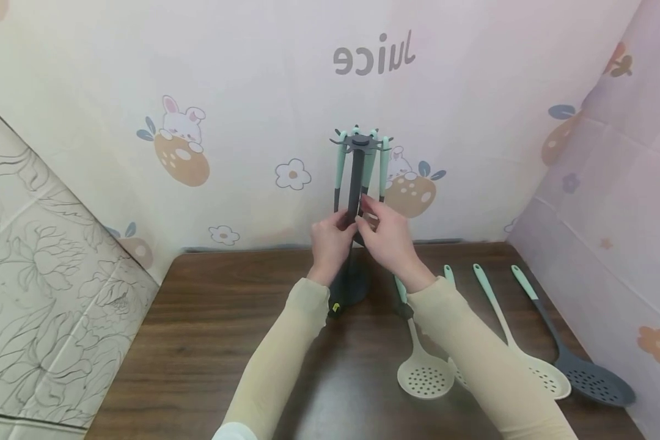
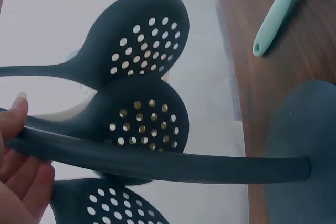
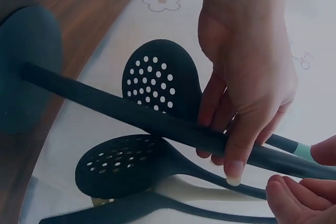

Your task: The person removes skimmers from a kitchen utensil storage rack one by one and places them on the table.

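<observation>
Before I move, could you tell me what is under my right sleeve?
Under the sleeve, a skimmer lies on the table: its green handle end and a sliver of head show; its middle is covered. The next skimmer's head, rightward, is partly covered too.

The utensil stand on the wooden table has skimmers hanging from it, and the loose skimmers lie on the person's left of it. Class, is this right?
Not quite: the head view shows the loose skimmers on the person's right of the utensil stand. The wooden table and the hanging skimmers are correct.
</observation>
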`<state>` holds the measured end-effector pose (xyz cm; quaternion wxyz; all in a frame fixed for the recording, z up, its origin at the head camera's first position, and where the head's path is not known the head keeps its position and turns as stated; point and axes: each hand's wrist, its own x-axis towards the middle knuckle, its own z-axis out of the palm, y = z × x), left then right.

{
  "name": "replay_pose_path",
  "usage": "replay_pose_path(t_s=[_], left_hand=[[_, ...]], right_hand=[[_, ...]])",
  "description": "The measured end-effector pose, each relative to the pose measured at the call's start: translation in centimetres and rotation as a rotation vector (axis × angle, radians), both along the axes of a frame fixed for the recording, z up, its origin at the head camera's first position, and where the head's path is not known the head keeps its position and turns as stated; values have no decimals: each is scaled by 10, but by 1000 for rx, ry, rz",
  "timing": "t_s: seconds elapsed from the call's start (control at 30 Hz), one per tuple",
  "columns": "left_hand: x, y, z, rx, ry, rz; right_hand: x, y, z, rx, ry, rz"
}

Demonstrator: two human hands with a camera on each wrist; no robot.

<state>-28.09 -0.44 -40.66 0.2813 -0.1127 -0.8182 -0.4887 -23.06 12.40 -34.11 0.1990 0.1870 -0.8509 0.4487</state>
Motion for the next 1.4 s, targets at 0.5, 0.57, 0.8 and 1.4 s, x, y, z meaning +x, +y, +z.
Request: replay_pose_path(t_s=[0.5, 0.57, 0.8, 1.4], left_hand=[[17, 9, -8, -23, 73, 66], [20, 11, -12, -36, 86, 48], [35, 16, -28, -11, 66, -53], [56, 14, -52, -63, 91, -56]], right_hand=[[-14, -18, -3, -64, -19, -92], [-16, -22, -3, -72, -29, -108], [-24, -39, -3, -196, -100, -105], [-33, -37, 1, -118, 64, -251]])
